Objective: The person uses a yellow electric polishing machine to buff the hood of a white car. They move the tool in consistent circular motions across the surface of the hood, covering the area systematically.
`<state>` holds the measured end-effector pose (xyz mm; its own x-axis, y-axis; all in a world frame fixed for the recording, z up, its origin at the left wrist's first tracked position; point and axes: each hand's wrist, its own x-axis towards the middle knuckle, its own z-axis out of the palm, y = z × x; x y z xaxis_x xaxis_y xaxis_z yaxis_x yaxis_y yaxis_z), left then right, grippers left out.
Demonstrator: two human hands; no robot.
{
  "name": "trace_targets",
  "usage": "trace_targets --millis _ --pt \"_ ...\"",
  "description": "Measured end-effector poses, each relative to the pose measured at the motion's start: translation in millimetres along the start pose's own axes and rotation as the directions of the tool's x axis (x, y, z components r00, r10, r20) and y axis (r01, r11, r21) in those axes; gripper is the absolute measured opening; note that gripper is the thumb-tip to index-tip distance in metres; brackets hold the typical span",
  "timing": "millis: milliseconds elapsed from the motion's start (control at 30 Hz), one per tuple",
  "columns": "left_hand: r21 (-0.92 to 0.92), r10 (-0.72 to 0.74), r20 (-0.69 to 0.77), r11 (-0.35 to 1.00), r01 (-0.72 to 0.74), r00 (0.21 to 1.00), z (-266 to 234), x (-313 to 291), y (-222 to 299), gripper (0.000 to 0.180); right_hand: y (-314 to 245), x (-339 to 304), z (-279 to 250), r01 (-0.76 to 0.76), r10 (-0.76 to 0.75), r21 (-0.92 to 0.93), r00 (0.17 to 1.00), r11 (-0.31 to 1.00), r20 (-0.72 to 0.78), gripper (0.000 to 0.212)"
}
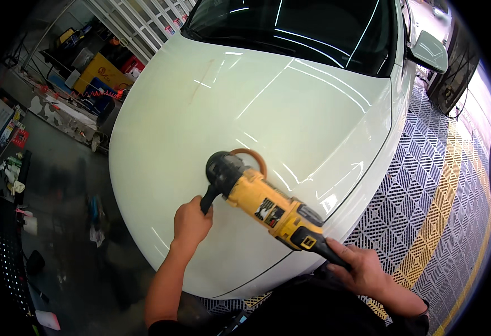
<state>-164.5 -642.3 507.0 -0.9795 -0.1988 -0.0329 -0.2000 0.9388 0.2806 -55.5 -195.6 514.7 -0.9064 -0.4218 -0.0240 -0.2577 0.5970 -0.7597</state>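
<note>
A yellow and black power polisher (262, 204) lies across the white car hood (268, 106), its orange pad (255, 158) pressed flat on the paint. My left hand (191, 221) grips the black side handle near the polisher's head. My right hand (360, 269) is closed around the black rear grip at the tool's tail, near the hood's front edge. The hood is glossy and shows light streaks.
The dark windshield (307, 28) and a side mirror (430, 51) lie beyond the hood. Grey and yellow grid floor tiles (430, 190) run along the right. A cluttered workbench (72, 106) and shelves with bottles and boxes stand at the left, over a wet concrete floor (72, 224).
</note>
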Motion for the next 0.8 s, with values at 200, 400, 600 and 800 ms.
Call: trace_targets --millis 200,400,600,800 --pt "-0.028 -0.19 -0.145 0.982 0.188 0.971 -6 -59 -145 0.026 -52 56 77 0.139 -0.144 0.036 0.965 0.99 0.218 0.067" --pt "-0.044 -0.169 -0.185 0.986 0.164 0.968 -17 -16 -165 0.026 -64 105 84 0.166 -0.161 -0.008 0.966 0.986 0.201 0.068" --pt "0.071 0.031 -0.144 0.997 -0.021 0.989 -16 129 -66 0.029 -39 137 15 0.075 -0.076 -0.018 0.997 0.997 -0.031 0.071" --pt "0.173 0.133 -0.041 0.977 -0.124 0.99 -44 263 58 0.023 -16 193 -55 -0.1 0.117 0.112 0.98 0.989 -0.162 0.067"
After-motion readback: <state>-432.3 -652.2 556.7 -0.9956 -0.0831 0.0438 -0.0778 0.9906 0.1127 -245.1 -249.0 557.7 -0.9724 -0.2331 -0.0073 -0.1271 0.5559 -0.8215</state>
